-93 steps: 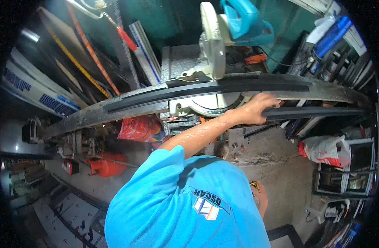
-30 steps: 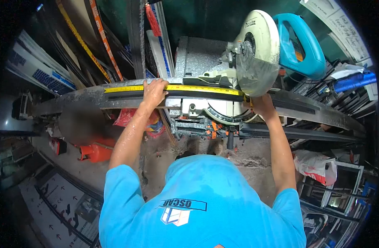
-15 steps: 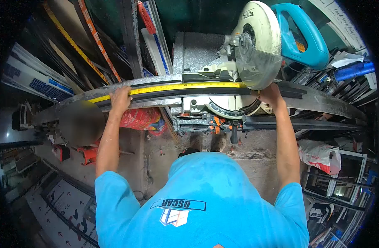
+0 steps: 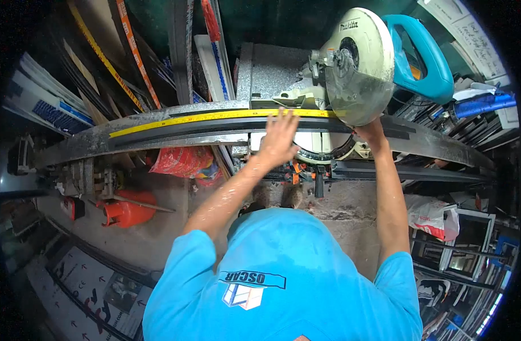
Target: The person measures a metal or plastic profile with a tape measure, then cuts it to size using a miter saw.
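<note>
My left hand point(image 4: 279, 139) has its fingers spread over the middle of a yellow tape measure blade point(image 4: 186, 119) and the dark long profile point(image 4: 209, 129) beside it. Both lie lengthwise along the bed of a miter saw point(image 4: 360, 65), which has a clear guard and a teal handle point(image 4: 422, 57). Just below the guard, my right hand point(image 4: 372, 134) is closed, its fingertips partly hidden at the profile. The tape runs under the guard towards this hand, and I cannot tell what the hand grips.
Long profiles point(image 4: 181, 51) lean at the back left. A red bag point(image 4: 183, 161) sits beneath the bench, with an orange gas cylinder point(image 4: 129, 209) on the floor to the left. At right are a white plastic bag point(image 4: 428, 213) and window frames point(image 4: 468, 241).
My left hand has let go near the left part of the tape and moved right to the middle, fingers spreading. My right hand stays near the guard.
</note>
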The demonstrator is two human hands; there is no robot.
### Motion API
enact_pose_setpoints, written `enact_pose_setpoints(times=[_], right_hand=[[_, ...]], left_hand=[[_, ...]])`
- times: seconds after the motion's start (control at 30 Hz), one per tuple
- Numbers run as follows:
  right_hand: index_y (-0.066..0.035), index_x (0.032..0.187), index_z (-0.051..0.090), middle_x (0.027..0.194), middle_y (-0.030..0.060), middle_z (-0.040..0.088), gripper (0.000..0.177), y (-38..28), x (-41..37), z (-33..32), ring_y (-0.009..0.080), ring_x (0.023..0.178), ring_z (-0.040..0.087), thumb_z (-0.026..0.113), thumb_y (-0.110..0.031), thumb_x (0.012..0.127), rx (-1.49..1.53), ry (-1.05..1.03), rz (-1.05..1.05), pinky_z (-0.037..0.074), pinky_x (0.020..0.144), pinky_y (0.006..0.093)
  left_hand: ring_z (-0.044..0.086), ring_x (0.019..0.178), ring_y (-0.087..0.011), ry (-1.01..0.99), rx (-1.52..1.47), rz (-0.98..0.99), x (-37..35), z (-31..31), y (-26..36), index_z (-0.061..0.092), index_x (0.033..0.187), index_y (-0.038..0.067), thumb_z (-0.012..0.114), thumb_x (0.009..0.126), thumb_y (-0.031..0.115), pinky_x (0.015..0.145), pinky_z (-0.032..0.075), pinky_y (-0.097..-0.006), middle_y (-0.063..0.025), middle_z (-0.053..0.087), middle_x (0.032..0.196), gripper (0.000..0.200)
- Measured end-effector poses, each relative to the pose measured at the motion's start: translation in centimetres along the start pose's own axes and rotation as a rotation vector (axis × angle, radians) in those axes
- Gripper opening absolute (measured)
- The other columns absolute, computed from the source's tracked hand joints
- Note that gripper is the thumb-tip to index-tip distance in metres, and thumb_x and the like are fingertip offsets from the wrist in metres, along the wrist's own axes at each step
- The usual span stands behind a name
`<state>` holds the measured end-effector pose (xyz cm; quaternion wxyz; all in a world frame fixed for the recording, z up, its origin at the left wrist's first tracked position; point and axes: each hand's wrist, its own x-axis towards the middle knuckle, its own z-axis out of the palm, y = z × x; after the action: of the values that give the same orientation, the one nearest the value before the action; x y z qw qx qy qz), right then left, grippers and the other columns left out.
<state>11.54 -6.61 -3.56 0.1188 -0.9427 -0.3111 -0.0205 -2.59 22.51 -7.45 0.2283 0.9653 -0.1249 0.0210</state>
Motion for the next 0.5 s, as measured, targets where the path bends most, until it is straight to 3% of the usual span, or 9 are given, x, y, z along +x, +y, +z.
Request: enact_pose_setpoints(times=[0.07, 0.1, 0.23, 0.3, 0.33, 0.4, 0.43, 0.5], right_hand=[[-0.008, 0.129, 0.064, 0.126, 0.0147, 0.069, 0.054, 0.5, 0.0, 1.2, 0.0327, 0.123, 0.062, 0.08, -0.029, 0.082, 0.138, 0.1, 0.124, 0.05, 0.1, 0.0402], [-0.007, 0.129, 0.064, 0.127, 0.0153, 0.069, 0.056, -0.6, -0.2, 0.3, 0.0331, 0.122, 0.062, 0.081, -0.033, 0.082, 0.266, 0.04, 0.222, 0.051, 0.1, 0.0401], [-0.005, 0.129, 0.063, 0.127, 0.0166, 0.069, 0.059, 2.3, -0.6, 2.6, 0.0335, 0.119, 0.064, 0.082, -0.034, 0.081, 0.311, -0.038, 0.283, 0.052, 0.098, 0.0403], [-0.002, 0.125, 0.064, 0.123, 0.0163, 0.07, 0.056, 4.6, -0.8, 4.6, 0.0283, 0.114, 0.068, 0.084, -0.03, 0.08, 0.94, -0.003, 0.57, 0.055, 0.094, 0.0392], [-0.002, 0.125, 0.064, 0.123, 0.0163, 0.07, 0.056, 4.0, -0.3, 4.3, 0.0283, 0.114, 0.068, 0.084, -0.03, 0.08, 0.96, -0.011, 0.546, 0.055, 0.094, 0.0392], [-0.002, 0.121, 0.065, 0.116, 0.0133, 0.072, 0.045, 2.3, -1.0, 2.6, 0.0217, 0.107, 0.07, 0.082, -0.019, 0.083, 0.535, 0.119, 0.034, 0.057, 0.087, 0.0385], [-0.002, 0.121, 0.065, 0.116, 0.0133, 0.072, 0.045, 0.7, -1.1, 0.9, 0.0217, 0.107, 0.07, 0.082, -0.019, 0.083, 0.551, 0.119, 0.019, 0.057, 0.087, 0.0385], [-0.003, 0.12, 0.065, 0.114, 0.0106, 0.072, 0.038, -2.4, -1.6, -2.3, 0.0188, 0.102, 0.07, 0.079, -0.007, 0.085, 0.531, -0.118, 0.309, 0.057, 0.086, 0.0359]], left_hand=[[0.017, 0.153, -0.0437, -0.013, -0.07, 0.052, 1.4, 1.5, 1.8, 0.032, 0.154, -0.001, 0.078, 0.083, 0.027, 0.125, 0.01, -0.0612, -0.0254, 0.026, 0.162, 0.09], [0.018, 0.153, -0.0446, -0.001, -0.077, 0.073, 2.0, 2.6, 2.3, 0.033, 0.154, -0.001, 0.078, 0.083, 0.026, 0.124, 0.011, -0.0615, -0.0256, 0.027, 0.162, 0.089], [0.019, 0.151, -0.0471, 0.042, -0.067, 0.096, 2.6, 3.3, 4.4, 0.038, 0.151, 0.0, 0.078, 0.082, 0.024, 0.123, 0.013, -0.0641, -0.026, 0.029, 0.16, 0.084], [0.019, 0.151, -0.0475, 0.078, -0.099, 0.087, 2.4, 3.4, 5.1, 0.04, 0.15, 0.001, 0.078, 0.081, 0.024, 0.122, 0.013, -0.0655, -0.0258, 0.03, 0.159, 0.081], [0.018, 0.151, -0.0479, 0.12, -0.12, 0.072, 2.4, 3.3, 4.5, 0.042, 0.149, 0.003, 0.078, 0.081, 0.023, 0.121, 0.013, -0.0669, -0.0256, 0.03, 0.158, 0.079], [0.019, 0.15, -0.0484, 0.266, -0.183, 0.015, 2.1, 3.0, 3.5, 0.048, 0.145, 0.003, 0.077, 0.083, 0.026, 0.12, 0.013, -0.0676, -0.0247, 0.035, 0.155, 0.073], [0.02, 0.15, -0.0485, 0.3, -0.153, -0.011, 2.1, 2.4, 3.0, 0.048, 0.144, 0.001, 0.076, 0.084, 0.027, 0.12, 0.013, -0.0679, -0.0247, 0.035, 0.154, 0.071], [0.021, 0.149, -0.0486, 0.343, -0.118, -0.043, 2.1, 1.6, 2.0, 0.048, 0.143, 0.0, 0.075, 0.085, 0.028, 0.12, 0.012, -0.0681, -0.0248, 0.036, 0.153, 0.07]])
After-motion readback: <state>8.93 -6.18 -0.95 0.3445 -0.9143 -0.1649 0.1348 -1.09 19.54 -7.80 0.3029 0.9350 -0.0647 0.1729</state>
